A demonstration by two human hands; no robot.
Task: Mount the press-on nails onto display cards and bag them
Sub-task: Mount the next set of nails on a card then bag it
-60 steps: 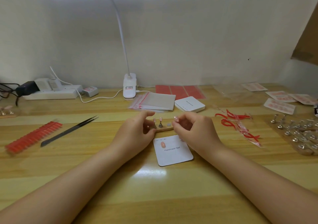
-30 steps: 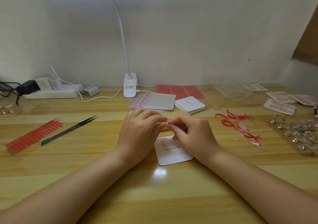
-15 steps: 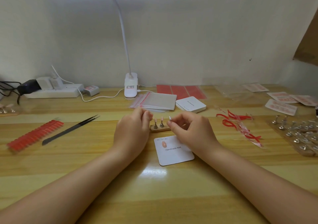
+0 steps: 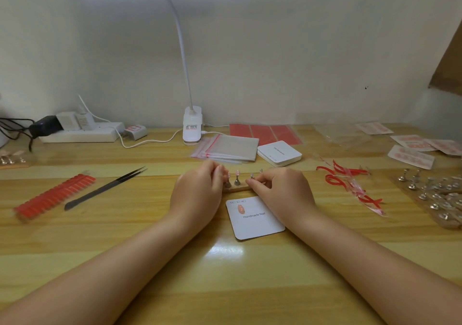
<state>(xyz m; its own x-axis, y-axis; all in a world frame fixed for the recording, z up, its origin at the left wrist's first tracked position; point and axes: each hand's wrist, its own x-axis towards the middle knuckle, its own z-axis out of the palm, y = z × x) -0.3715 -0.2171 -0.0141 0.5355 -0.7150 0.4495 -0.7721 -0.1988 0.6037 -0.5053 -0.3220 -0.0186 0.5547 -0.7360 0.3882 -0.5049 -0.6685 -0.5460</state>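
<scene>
A white display card (image 4: 257, 221) printed "Handmade Nail" lies flat at the centre of the desk, with one pink nail (image 4: 240, 209) stuck near its top left corner. Just behind it sits a small wooden holder strip (image 4: 237, 188) carrying metal stands, two of them topped with pink nails (image 4: 237, 173). My left hand (image 4: 197, 194) curls its fingers around the strip's left end beside the leftmost stand. My right hand (image 4: 282, 189) pinches a bare metal stand (image 4: 252, 176) at the strip's right part, which it partly hides.
Behind the holder lie a stack of zip bags (image 4: 232, 147), a stack of blank cards (image 4: 279, 153) and red adhesive sheets (image 4: 265, 133). Tweezers (image 4: 107, 187) and a strip of red nail tips (image 4: 55, 197) lie left. Red peel strips (image 4: 350, 184), loose metal stands (image 4: 437, 194) and bagged cards (image 4: 412, 154) lie right.
A second ago both hands met closed over the holder. They have since drawn apart, showing the stands again, and my right fingers now hold a bare stand.
</scene>
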